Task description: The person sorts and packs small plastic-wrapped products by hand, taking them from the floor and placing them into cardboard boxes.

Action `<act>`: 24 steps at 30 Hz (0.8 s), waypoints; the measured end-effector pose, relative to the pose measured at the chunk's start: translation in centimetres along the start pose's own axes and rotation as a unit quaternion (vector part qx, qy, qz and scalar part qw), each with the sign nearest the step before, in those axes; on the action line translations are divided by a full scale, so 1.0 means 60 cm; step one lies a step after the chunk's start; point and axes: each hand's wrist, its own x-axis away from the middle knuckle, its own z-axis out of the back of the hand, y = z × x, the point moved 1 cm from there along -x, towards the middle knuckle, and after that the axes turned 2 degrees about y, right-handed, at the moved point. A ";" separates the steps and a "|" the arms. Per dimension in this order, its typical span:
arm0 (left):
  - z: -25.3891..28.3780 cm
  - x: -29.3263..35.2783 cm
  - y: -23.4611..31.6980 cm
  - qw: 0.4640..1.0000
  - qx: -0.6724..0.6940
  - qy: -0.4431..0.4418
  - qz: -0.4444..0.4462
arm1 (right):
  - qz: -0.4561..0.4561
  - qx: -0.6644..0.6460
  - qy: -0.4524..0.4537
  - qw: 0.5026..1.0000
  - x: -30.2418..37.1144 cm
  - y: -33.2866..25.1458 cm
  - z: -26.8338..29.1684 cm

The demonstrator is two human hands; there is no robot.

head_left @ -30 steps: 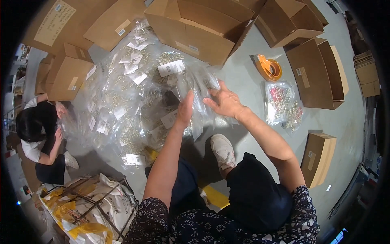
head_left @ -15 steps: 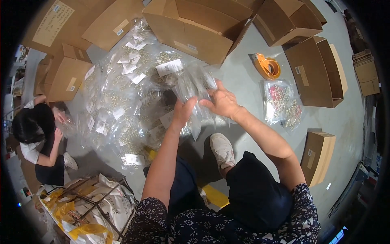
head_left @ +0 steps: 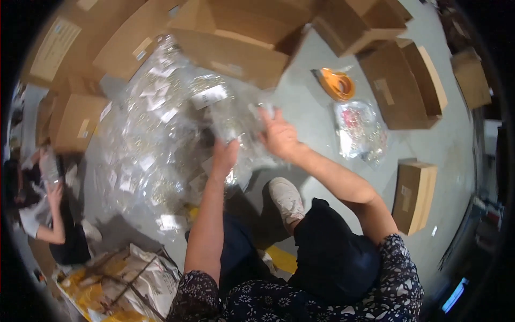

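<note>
Clear plastic bags (head_left: 228,121) with small gold-coloured pieces inside hang in front of me. My left hand (head_left: 225,157) is closed around their near edge, thumb on top. On their right side my right hand (head_left: 281,137) grips the loose plastic with its fingers; motion blurs the fingertips. Beneath and to the left spreads a large heap of similar bags (head_left: 142,129), many with white labels. One white label (head_left: 209,96) lies just beyond my left hand. How many bags I hold cannot be made out.
Open cardboard boxes stand beyond the heap (head_left: 225,56) and at right (head_left: 399,88). An orange tape dispenser (head_left: 338,85) and another filled bag (head_left: 357,129) lie on the floor. A closed carton (head_left: 414,197) is right. A co-worker (head_left: 51,209) crouches left, near a sack-filled wire basket (head_left: 126,282).
The whole view has shifted a little. My hands still hold the bags, and the right hand's fingers now show over the plastic. The co-worker has raised a bag in their hands.
</note>
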 end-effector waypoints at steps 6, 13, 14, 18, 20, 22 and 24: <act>0.037 -0.017 -0.047 0.999 -0.006 0.013 0.032 | -0.042 -0.013 -0.009 0.999 -0.019 -0.035 -0.015; -0.012 0.002 -0.005 0.996 0.050 0.018 0.069 | -0.006 -0.032 0.052 0.998 0.065 0.002 0.022; -0.011 0.001 -0.006 0.998 0.018 -0.001 0.060 | -0.030 -0.010 0.019 0.999 0.077 0.009 0.019; 0.029 -0.022 -0.051 0.995 0.040 0.017 0.091 | -0.085 0.003 0.005 0.996 0.073 0.006 -0.006; 0.033 -0.026 -0.060 0.995 0.038 0.010 0.089 | -0.094 0.001 0.003 0.996 0.068 0.019 -0.007; 0.023 -0.024 -0.058 0.995 0.049 0.005 0.091 | -0.108 -0.083 -0.019 0.991 0.063 0.057 0.001; 0.022 -0.022 -0.056 0.994 0.056 0.002 0.094 | -0.165 -0.132 -0.019 0.977 0.093 0.093 0.034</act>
